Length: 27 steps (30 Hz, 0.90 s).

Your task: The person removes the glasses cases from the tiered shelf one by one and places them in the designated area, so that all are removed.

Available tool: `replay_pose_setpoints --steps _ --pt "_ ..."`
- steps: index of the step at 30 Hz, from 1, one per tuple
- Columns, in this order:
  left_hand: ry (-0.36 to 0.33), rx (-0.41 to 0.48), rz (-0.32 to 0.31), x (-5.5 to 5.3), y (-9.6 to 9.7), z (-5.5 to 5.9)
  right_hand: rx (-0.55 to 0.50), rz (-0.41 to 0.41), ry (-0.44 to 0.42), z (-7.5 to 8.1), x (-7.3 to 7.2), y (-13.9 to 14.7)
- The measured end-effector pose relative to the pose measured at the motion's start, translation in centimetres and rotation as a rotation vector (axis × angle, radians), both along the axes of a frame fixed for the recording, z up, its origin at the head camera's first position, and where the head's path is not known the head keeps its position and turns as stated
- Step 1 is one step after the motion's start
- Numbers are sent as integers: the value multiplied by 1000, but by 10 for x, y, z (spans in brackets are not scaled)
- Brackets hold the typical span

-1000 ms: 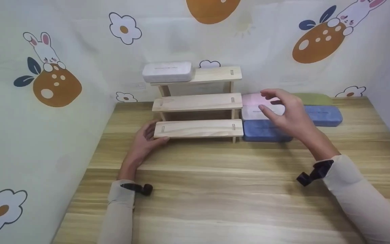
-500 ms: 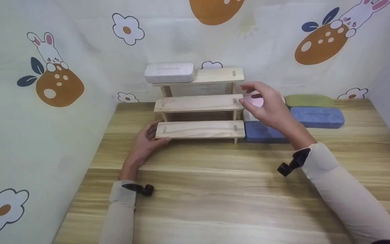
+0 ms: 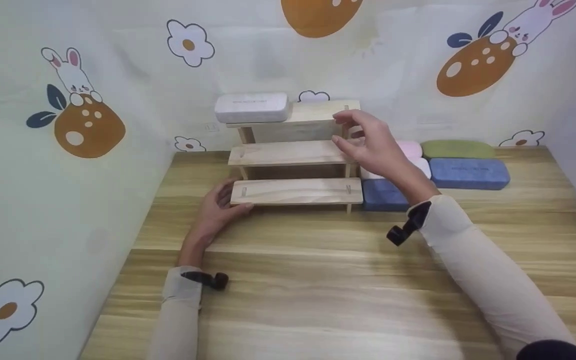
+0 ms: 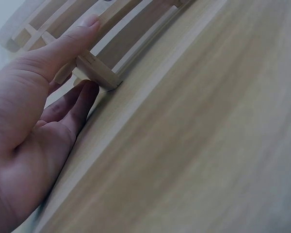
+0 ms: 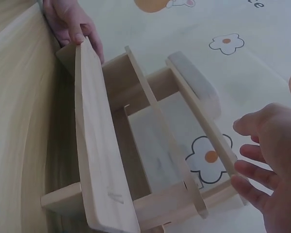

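Note:
A three-tier wooden display stand [image 3: 295, 191] stands near the wall in the head view. My left hand [image 3: 215, 205] grips the left end of its lowest shelf, thumb along the front edge; the left wrist view shows the fingers [image 4: 82, 104] at the side support below. Over the right ends of the upper two tiers is my right hand [image 3: 370, 140], holding nothing, thumb and fingers parted. The right wrist view has its fingertips [image 5: 242, 167] close by the top shelf. A whitish oblong case [image 3: 252, 108] lies on the left half of the top tier.
Right of the stand several similar cases lie together on the wooden table [image 3: 288, 280]: pink [image 3: 410, 149], white [image 3: 422, 167], green [image 3: 458, 149] and two blue, one farther right [image 3: 469, 173], one partly behind the right forearm [image 3: 385, 195]. A patterned wall covering [image 3: 258, 50] rises behind.
My right hand has moved left from above the cases to the stand's upper right end, fingers still apart. My left hand keeps its grip; the stand and cases look unmoved.

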<state>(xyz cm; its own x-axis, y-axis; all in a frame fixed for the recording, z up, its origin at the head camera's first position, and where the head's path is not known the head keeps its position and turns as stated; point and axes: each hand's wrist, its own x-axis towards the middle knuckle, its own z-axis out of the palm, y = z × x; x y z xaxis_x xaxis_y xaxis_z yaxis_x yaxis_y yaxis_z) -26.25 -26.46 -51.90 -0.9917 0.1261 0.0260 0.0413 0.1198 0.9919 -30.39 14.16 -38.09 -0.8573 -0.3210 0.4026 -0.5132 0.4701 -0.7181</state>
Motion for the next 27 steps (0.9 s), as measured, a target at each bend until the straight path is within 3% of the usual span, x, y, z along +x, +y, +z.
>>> replay_pose_setpoints --steps 22,27 --pt "4 10 -11 2 1 1 -15 15 101 12 -28 -57" --pt "7 3 -13 1 1 1 -26 33 90 16 -34 -71"
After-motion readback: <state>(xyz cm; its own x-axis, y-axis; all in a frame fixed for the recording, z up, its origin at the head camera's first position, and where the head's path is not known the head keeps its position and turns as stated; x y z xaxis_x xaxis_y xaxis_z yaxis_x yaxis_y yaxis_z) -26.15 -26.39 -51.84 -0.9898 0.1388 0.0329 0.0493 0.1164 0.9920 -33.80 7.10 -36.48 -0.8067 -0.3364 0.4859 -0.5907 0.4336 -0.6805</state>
